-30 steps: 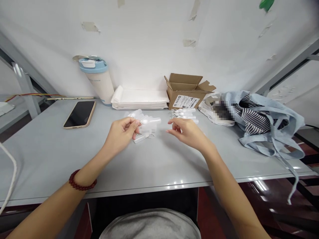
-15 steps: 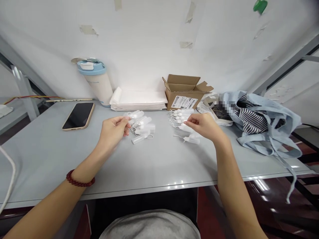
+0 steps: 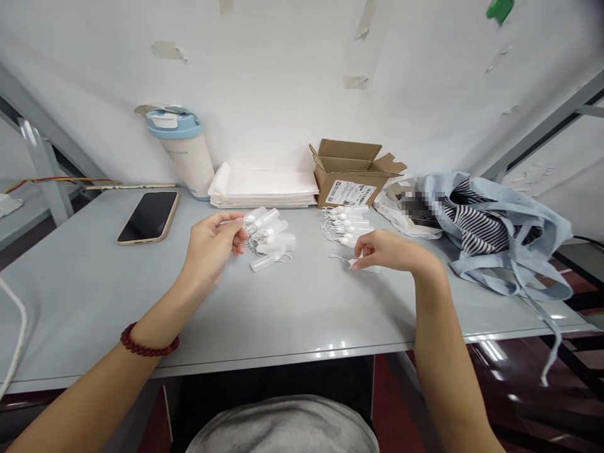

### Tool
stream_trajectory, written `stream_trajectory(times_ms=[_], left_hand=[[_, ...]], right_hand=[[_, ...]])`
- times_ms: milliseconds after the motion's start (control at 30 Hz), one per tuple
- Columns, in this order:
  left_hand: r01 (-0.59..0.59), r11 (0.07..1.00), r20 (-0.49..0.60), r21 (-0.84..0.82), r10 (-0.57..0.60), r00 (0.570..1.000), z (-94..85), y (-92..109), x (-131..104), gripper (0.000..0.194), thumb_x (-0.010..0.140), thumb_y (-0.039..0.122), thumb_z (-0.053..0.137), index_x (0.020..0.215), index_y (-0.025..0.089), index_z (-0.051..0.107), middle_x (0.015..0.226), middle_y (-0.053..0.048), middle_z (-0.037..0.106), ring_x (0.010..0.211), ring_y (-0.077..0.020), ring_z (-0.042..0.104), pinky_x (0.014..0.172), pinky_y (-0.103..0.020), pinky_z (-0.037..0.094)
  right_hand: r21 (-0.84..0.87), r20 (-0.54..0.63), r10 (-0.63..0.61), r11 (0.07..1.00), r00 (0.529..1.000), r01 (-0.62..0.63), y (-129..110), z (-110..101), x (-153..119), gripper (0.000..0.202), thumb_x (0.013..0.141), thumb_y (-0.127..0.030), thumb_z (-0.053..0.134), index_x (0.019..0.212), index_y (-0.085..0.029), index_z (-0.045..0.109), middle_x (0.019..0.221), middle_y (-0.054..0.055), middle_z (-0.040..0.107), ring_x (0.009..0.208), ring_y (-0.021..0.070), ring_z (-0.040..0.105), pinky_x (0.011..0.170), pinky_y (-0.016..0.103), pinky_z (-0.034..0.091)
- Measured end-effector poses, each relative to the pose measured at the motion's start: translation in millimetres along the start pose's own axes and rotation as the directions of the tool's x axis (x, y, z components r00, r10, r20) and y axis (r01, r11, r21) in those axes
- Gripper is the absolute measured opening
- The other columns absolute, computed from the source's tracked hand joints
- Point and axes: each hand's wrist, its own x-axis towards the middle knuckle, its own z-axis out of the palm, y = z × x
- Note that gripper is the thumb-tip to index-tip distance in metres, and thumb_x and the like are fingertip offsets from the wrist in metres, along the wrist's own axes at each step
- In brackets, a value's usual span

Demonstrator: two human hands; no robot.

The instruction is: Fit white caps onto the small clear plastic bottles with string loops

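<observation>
Small translucent plastic bottles (image 3: 272,241) with thin white cords lie in a loose pile left of the middle. My left hand (image 3: 214,245) is closed at the pile's left edge, thumb and forefinger pinched together. What it holds there, if anything, is too small to make out. To the right, several similar bottles (image 3: 352,224) lie side by side in a row, cords toward the left. My right hand (image 3: 394,253) pinches the nozzle end of the nearest small bottle (image 3: 374,268), which lies on the table and is mostly covered by the fingers.
Behind the bottles are a stack of white envelopes (image 3: 264,187) and an open cardboard box (image 3: 346,179). A tumbler (image 3: 184,157) and a phone (image 3: 149,218) are at the left. A blue cloth bag (image 3: 509,233) and a plastic bag (image 3: 401,217) occupy the right side.
My right hand has moved down toward the front edge, from the row's bottles to the nearest bottle. My left hand stays by the pile, slightly shifted.
</observation>
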Motion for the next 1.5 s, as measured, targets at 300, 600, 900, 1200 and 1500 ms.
stream_trajectory(times_ms=[300,600,900,1200,1500], left_hand=[[0.038,0.998,0.044,-0.057,-0.035,0.998,1.6,0,0,0.015,0.072,0.02,0.061,0.085,0.013,0.063,0.055,0.002,0.054,0.044,-0.0083,0.047,0.043,-0.02,0.036],[0.032,0.997,0.06,-0.07,-0.027,0.998,1.6,0,-1,0.016,0.072,0.02,0.061,0.085,0.012,0.064,0.055,0.002,0.054,0.046,-0.0084,0.047,0.044,-0.02,0.036],[0.014,0.999,0.084,-0.044,-0.01,0.996,3.8,1,-5,0.016,0.072,0.022,0.062,0.085,0.013,0.064,0.055,0.003,0.055,0.046,-0.0079,0.046,0.046,-0.02,0.036],[0.003,1.0,0.109,-0.024,0.0,0.994,4.6,3,-7,0.015,0.073,0.021,0.061,0.085,0.013,0.065,0.055,0.002,0.055,0.045,-0.008,0.045,0.045,-0.02,0.037],[-0.032,0.999,0.192,0.008,0.029,0.981,5.4,0,-10,0.013,0.076,0.027,0.063,0.079,0.014,0.065,0.056,0.003,0.054,0.046,-0.0073,0.045,0.047,-0.02,0.038]], right_hand=[[-0.158,0.049,0.086,0.984,0.995,-0.078,-15,6,2,0.015,0.067,-0.029,0.063,0.077,-0.017,0.063,0.082,0.004,0.063,0.065,0.014,0.054,0.051,0.024,0.037],[-0.183,0.066,0.082,0.981,0.994,-0.069,-15,11,5,0.013,0.066,-0.023,0.06,0.076,-0.017,0.065,0.081,0.004,0.062,0.063,0.014,0.053,0.051,0.024,0.037],[-0.092,0.019,-0.146,0.985,0.989,0.147,-18,13,5,0.008,0.067,-0.021,0.058,0.069,-0.016,0.064,0.059,-0.001,0.056,0.053,0.0104,0.046,0.048,0.022,0.031],[0.022,-0.096,-0.227,0.973,0.969,0.23,-23,21,10,0.011,0.072,-0.02,0.053,0.066,-0.016,0.061,0.057,-0.001,0.057,0.053,0.0101,0.047,0.049,0.022,0.034],[0.115,-0.203,-0.331,0.927,0.922,0.358,-40,27,6,0.009,0.074,-0.015,0.052,0.067,-0.016,0.058,0.053,-0.004,0.048,0.05,0.0078,0.04,0.049,0.021,0.032]])
